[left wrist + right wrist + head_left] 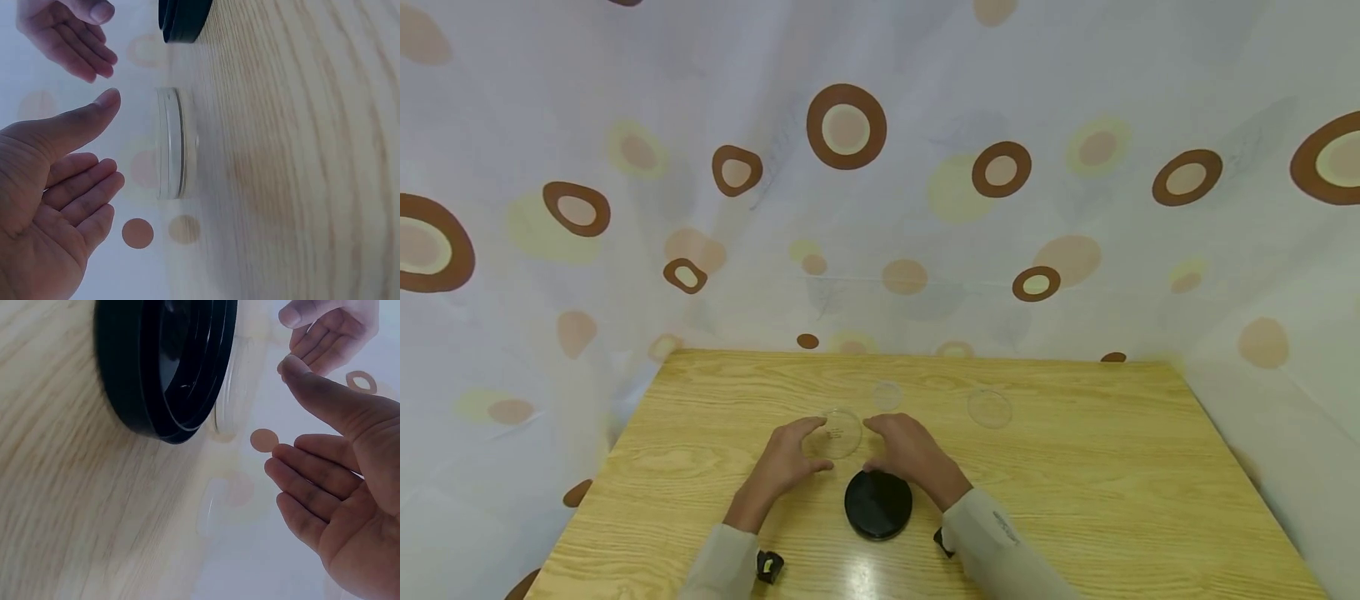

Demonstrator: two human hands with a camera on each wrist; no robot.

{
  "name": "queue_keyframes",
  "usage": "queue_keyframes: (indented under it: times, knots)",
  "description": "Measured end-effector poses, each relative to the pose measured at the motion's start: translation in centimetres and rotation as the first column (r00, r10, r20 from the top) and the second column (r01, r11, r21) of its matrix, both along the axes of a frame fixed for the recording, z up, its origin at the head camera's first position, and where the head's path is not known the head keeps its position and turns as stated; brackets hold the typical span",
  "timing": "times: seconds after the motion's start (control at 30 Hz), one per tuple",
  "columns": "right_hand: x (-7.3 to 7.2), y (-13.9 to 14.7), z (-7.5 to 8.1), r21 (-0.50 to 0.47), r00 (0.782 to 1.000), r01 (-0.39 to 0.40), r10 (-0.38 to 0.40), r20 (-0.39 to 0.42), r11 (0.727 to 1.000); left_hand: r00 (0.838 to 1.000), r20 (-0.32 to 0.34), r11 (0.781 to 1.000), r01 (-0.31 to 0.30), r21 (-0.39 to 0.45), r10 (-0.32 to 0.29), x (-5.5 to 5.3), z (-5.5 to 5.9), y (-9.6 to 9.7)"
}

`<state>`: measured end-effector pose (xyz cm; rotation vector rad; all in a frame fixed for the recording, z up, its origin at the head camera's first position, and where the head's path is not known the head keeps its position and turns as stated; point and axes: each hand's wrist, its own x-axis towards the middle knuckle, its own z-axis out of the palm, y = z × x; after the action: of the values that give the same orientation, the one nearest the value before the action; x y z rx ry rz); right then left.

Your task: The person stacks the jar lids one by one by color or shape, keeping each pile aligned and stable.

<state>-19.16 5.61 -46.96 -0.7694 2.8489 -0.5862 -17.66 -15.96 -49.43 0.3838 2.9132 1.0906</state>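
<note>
Head view: the left hand (786,454) and the right hand (910,450) reach over a wood-grain table (1090,483), each held wide — thumb spread from the fingers, nothing gripped. Between them lies a clear round dish (842,434), flat on the wood, with small dark print showing on it. The left wrist view sets the left hand apart from this dish, its fingers just short of the rim. Near the right thumb and closer to the person sits a black round object (878,505); the right wrist view shows its stepped rim, with the right hand apart from it. Farther back are a small clear disc (887,396) and, to its right, a larger clear disc (990,408). Pale sleeves (996,537) cover the forearms, and a spotted sheet (895,225) hangs behind the table.
</note>
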Motion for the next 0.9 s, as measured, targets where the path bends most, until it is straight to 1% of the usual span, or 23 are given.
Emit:
queue_keyframes:
  times: [0.2, 0.47, 0.63, 0.8, 0.9]
  knots:
    - [-1.0, -0.7, -0.3, 0.004, 0.999, 0.031, -0.031, 0.028, 0.999, 0.999, 0.031, 1.000, -0.023, -0.006, 0.024, -1.0, -0.1, -0.6]
    - [-2.1, -1.4, -1.2, 0.027, 0.999, 0.030, -0.031, 0.016, 0.999, 0.996, 0.074, 0.999, -0.043, -0.015, 0.044, -1.9, -1.2, -1.2]
    - [-2.9, -1.9, -1.7, 0.028, 1.000, 0.012, -0.013, 0.023, 1.000, 0.996, 0.069, 0.998, -0.055, -0.030, 0.057, -2.1, -1.8, -1.7]
    - [-3.4, -2.4, -2.0, 0.054, 1.000, 0.004, -0.005, 0.019, 0.999, 0.998, 0.059, 0.999, -0.038, -0.013, 0.039, -2.2, -2.3, -1.8]
    - [-3.6, -2.6, -2.4, 0.077, 1.000, 0.005, -0.005, 0.005, 0.997, 0.998, 0.055, 0.999, -0.032, -0.014, 0.033, -2.4, -2.3, -1.7]
